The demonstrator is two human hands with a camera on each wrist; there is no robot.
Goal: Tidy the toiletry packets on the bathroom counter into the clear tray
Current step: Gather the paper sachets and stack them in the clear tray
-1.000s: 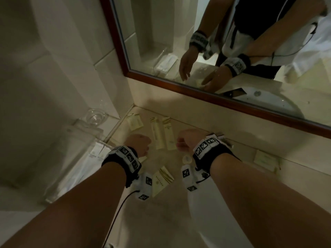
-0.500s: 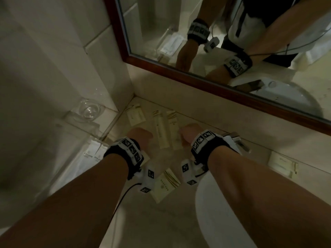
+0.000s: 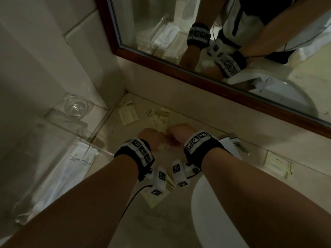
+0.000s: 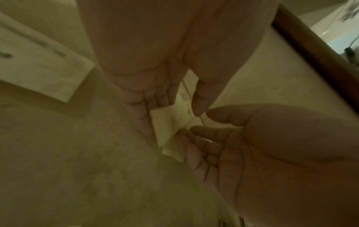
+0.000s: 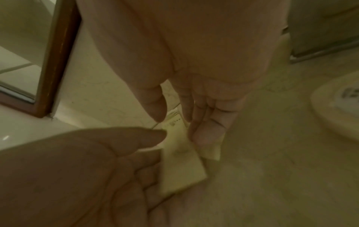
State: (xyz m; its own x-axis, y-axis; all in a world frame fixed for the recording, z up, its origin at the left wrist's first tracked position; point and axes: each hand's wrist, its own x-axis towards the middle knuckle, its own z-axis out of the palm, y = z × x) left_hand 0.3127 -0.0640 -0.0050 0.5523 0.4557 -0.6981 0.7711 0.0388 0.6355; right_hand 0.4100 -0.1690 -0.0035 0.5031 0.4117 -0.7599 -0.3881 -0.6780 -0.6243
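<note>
Gathering is the step in hand, by my reading: both hands have closed in from either side on a pair of long pale packets [image 3: 162, 120] lying side by side on the desk [image 3: 179, 221], toward the far wall under the mirror [image 3: 197, 33]. The left hand [image 3: 149, 138] and right hand [image 3: 177, 134] stand edge-down with fingers straight and relaxed, holding nothing; in the left wrist view the fingers flank the near end of the packets [image 4: 170, 130], apparently touching their edges, and the right wrist view shows the same squeeze [image 5: 180, 161].

The clear tray [image 3: 100, 149] sits on the left and already carries white wrapped items. Next, I judge, the fingers need to get under the thin flat packets, lift them together and carry them left over the tray wall.

Other packets lie loose: one in the far left corner [image 3: 128, 114], one under the wrists at near centre [image 3: 155, 199], one at far right [image 3: 277, 163]. The head view hides the fingertips behind the knuckles. Both wrist views are dim and blurred, print on the packets is unreadable, and whether the two packets overlap I cannot tell.
</note>
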